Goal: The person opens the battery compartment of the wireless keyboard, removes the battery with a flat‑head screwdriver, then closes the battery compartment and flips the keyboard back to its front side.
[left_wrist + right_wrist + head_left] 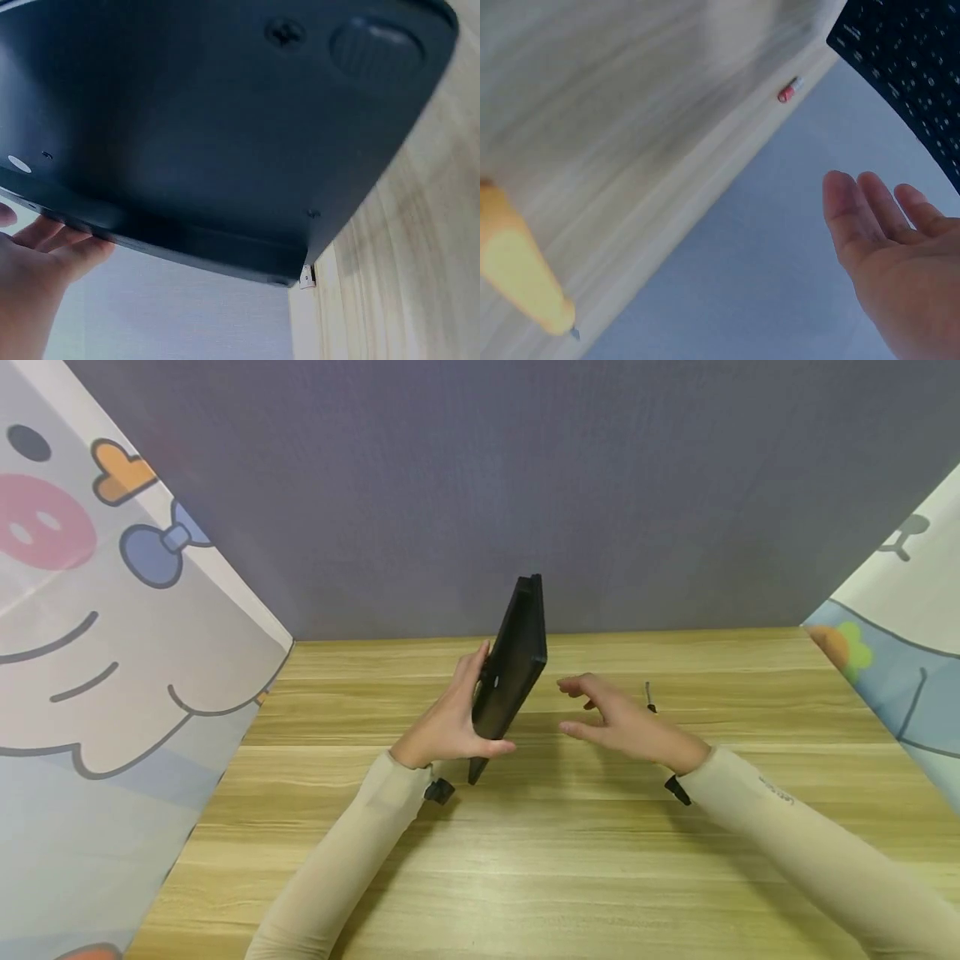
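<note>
A black keyboard stands tilted on its edge above the wooden table. My left hand grips it, with the fingers along its left edge and the thumb stretched across its lower part. In the left wrist view the underside shows a cross-head screw and a ribbed round foot. Rows of keys face the right wrist view. My right hand hovers to the right of the keyboard, apart from it, fingers loosely bent and holding nothing.
Beyond my right hand lies a thin metal shaft with a black end. A small red and silver cylinder, like a battery, rests near the table's back edge. A blurred yellow-orange object lies left. A grey wall rises behind.
</note>
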`<state>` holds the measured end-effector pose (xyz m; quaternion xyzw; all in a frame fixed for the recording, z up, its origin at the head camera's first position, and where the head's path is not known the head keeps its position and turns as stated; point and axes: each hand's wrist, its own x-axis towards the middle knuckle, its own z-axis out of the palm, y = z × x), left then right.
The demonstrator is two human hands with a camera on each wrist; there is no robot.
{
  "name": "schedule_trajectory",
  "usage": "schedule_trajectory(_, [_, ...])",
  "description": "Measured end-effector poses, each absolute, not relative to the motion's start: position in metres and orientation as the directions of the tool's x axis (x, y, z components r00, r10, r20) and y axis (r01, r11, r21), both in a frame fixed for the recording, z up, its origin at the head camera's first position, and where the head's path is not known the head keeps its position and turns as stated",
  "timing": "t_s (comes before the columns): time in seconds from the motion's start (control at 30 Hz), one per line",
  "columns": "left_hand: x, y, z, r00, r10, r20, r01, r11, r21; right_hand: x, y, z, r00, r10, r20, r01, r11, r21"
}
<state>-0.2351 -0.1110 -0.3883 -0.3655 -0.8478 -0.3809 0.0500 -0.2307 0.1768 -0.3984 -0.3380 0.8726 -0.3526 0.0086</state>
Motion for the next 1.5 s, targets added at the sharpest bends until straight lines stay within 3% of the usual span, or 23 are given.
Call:
schedule_trajectory(0.43, [-0.241,-0.108,-0.389,-0.604,0.596,0.529,0.764,0.243,0.598,-0.226,0.143,-0.42,-0.76,-0.631,0.155,-0.561,0.517,-0.647])
schedule_trajectory(0.87, [-0.214,-0.095,-0.355,-0.667,0.534,0.52,0.708,0.236,0.666,-0.223,0.105,-0.424,-0.761,-0.599,0.251,-0.586,0.466,-0.663])
schedule_trajectory(1.1, [-0.22,-0.095,-0.361,-0.644,0.519,0.562,0.714,0.145,0.685,-0.223,0.094,-0.429,-0.724,-0.591,0.357,-0.649,0.408,-0.641])
schedule_trajectory(1.5, [-0.22,-0.099,-0.362,-0.595,0.546,0.59,0.753,0.123,0.646,-0.222,0.095,-0.428,-0.719,-0.604,0.345,-0.648,0.401,-0.648])
